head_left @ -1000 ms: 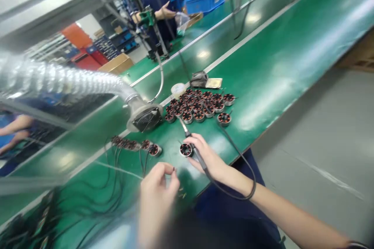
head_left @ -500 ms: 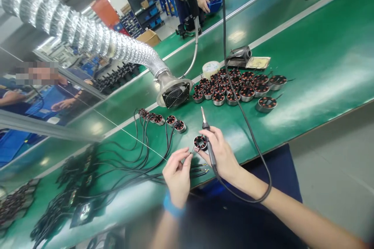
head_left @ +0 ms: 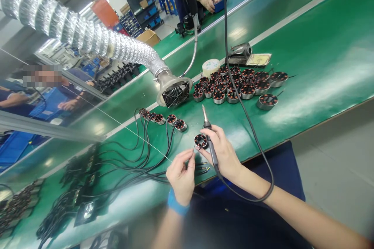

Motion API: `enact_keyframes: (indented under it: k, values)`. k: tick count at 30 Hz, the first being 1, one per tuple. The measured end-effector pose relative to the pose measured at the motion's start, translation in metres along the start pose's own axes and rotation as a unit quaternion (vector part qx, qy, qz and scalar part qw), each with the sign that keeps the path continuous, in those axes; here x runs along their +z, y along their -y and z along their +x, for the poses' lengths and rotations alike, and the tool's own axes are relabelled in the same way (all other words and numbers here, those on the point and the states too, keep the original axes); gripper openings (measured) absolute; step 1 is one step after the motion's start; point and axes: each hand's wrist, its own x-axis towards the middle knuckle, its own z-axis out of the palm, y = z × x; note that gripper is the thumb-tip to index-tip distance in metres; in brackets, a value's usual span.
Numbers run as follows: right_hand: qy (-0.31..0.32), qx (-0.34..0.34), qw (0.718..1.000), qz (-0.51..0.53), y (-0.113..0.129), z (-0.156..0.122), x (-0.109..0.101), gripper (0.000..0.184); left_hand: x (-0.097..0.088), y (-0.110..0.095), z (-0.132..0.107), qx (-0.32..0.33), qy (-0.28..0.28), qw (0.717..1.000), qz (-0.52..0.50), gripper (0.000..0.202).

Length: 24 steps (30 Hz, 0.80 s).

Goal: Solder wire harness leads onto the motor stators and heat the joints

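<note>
In my right hand (head_left: 223, 149) I hold a soldering iron (head_left: 212, 146), its metal tip pointing up and away from me. The thumb and fingers of that same hand also grip a round motor stator (head_left: 200, 141) with copper windings and a metal rim. My left hand (head_left: 181, 173), with a blue band at the wrist, pinches a short dark lead at the stator's lower left edge. Black cables with bare coloured ends (head_left: 204, 170) lie on the bench just beyond my left hand. The iron's tip is apart from the stator.
Several more stators (head_left: 233, 96) stand grouped beyond my hands, near a tape roll (head_left: 210, 67) and a soldering iron stand (head_left: 240, 54). A fume extractor hose (head_left: 128, 48) hangs at the left. Corded stators (head_left: 159, 119) and bundled cables (head_left: 62, 202) lie leftward. Co-workers' hands (head_left: 206, 0) show at the back.
Both my hands have shifted very slightly right, keeping the same holds on the stator, its lead and the iron. At the back, a co-worker's hands have moved around a blue container.
</note>
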Motion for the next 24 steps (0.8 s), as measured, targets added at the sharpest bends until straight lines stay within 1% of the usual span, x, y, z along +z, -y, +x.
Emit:
enact_keyframes:
  k: [3,8,15,17,21,24]
  values:
    - [-0.002,-0.002,1.000,0.001,0.000,0.001,0.000,0.053,0.000,-0.001,0.000,0.008,0.007,1.000,0.003,0.016]
    - [-0.007,-0.007,1.000,0.004,0.000,0.000,0.000,0.051,0.001,-0.003,0.000,0.033,0.002,0.999,0.013,0.019]
    - [0.001,-0.008,1.000,0.016,-0.002,0.000,0.001,0.050,0.004,-0.003,0.005,0.035,0.011,0.999,0.036,0.017]
    - [0.006,-0.008,1.000,0.027,-0.002,0.002,0.000,0.050,0.005,-0.005,0.008,0.056,0.017,0.997,0.053,0.018]
    - [0.015,0.002,0.999,0.042,-0.002,0.004,-0.001,0.051,0.003,-0.009,0.010,0.133,0.016,0.988,0.076,0.025]
    - [0.017,0.006,0.999,0.041,-0.003,0.004,-0.001,0.051,0.000,-0.011,0.004,0.148,0.007,0.985,0.084,0.027]
